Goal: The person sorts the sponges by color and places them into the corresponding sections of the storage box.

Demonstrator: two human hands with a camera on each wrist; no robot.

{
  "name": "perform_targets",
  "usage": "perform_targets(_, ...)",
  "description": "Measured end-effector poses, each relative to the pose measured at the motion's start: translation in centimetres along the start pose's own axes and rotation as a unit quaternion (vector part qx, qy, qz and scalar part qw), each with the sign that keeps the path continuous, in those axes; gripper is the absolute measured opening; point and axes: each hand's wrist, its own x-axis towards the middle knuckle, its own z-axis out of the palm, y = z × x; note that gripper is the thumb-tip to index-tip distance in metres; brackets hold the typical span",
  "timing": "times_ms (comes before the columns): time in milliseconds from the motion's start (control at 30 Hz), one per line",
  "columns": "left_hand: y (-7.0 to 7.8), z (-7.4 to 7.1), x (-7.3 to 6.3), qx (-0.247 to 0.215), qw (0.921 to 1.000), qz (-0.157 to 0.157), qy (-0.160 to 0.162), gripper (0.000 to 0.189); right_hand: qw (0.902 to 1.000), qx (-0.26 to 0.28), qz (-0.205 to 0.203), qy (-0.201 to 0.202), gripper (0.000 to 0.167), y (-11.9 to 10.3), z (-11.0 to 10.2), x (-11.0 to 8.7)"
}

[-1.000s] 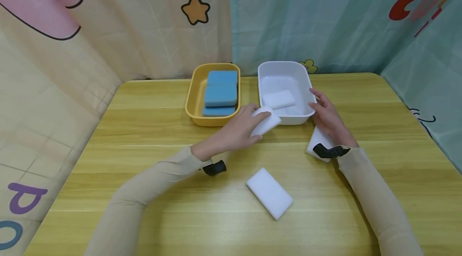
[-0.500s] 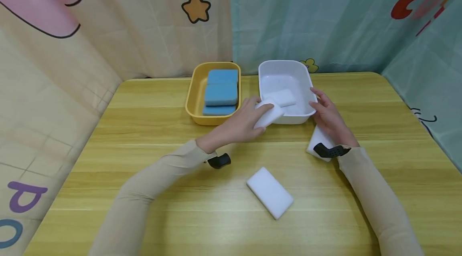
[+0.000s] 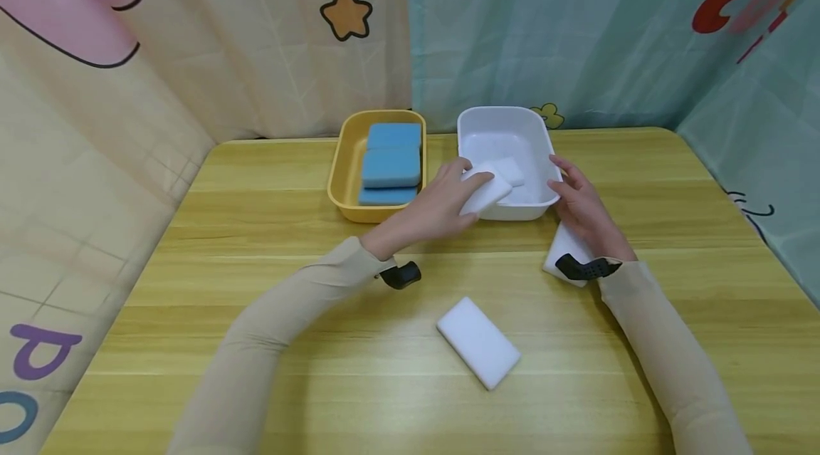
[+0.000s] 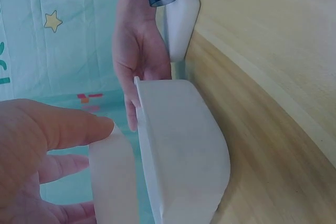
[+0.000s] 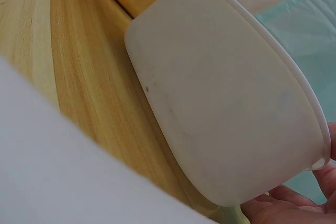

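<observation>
In the head view my left hand [image 3: 440, 204] grips a white sponge [image 3: 490, 191] between thumb and fingers, over the near left rim of a white plastic bin [image 3: 520, 212]. The left wrist view shows this sponge [image 4: 114, 179] above the bin's rim, apart from the wall. Another white sponge [image 3: 510, 170] lies inside the bin, partly hidden by the held one. My right hand [image 3: 588, 216] holds the bin's right side at the rim. Under the right wrist lies a white sponge [image 3: 564, 255], partly covered, and one more white sponge [image 3: 479, 343] lies nearer on the table.
A yellow bin [image 3: 346, 174] with several blue sponges [image 3: 392, 166] stands left of the white bin. Both are near the far edge of the wooden table [image 3: 359, 384]. A printed curtain [image 3: 275, 49] hangs behind and along the sides.
My left hand has moved right and slightly away from me with its white sponge, from before the bin's near left corner to over its rim. My right hand has stayed on the bin.
</observation>
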Motion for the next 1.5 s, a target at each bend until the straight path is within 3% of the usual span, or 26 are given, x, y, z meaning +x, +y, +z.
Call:
perform_targets(467, 0.0, -0.2, 1.9, 0.004, 0.9999, 0.004, 0.014, 0.054, 1.0, -0.006, -0.004, 0.003, 0.054, 0.2, 0.0, 0.1)
perform_targets(1500, -1.1, 1.1, 6.3, -0.01, 0.9997, -0.017, -0.014, 0.053, 1.0, 0.006, -0.004, 0.004, 0.056, 0.0, 0.1, 0.2)
